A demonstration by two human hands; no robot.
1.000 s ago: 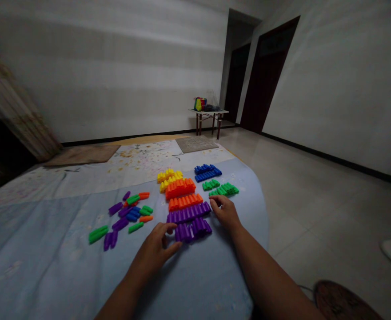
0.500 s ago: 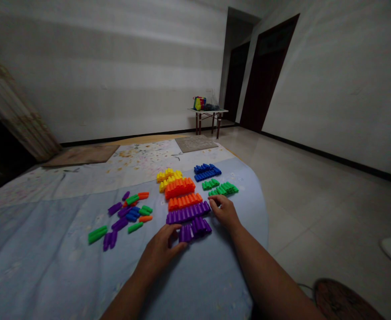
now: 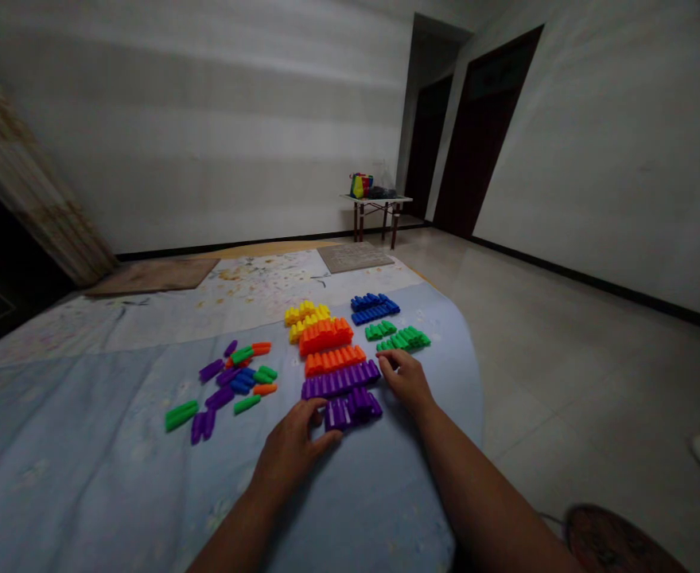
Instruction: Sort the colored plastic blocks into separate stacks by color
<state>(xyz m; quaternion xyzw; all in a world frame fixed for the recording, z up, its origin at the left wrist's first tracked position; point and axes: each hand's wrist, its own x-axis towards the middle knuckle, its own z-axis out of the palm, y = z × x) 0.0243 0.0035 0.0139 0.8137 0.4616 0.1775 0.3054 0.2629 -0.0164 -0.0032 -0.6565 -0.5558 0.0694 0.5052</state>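
Note:
Rows of small coloured pieces lie on a pale blue cloth (image 3: 129, 446). Nearest me is a purple group (image 3: 353, 408), with a purple row (image 3: 341, 380) behind it. Beyond are orange rows (image 3: 334, 360), yellow rows (image 3: 307, 318), green groups (image 3: 406, 338) and blue rows (image 3: 375, 309). My left hand (image 3: 293, 446) is at the left end of the near purple group, thumb and fingers apart around its corner. My right hand (image 3: 406, 380) rests at the right end of the purple row, fingers curved with a gap and nothing seen between them.
Loose mixed pieces (image 3: 239, 378) lie scattered to the left, with a green pair (image 3: 181, 415) beside them. Mats (image 3: 355, 256) lie at the far edge. A small table (image 3: 379, 197) with a colourful bag stands by the wall. A round brown seat (image 3: 616, 541) is at lower right.
The view has shifted slightly, so the scene sits a little further right. Both hands stay beside the purple pieces; my left thumb and fingers look slightly wider apart.

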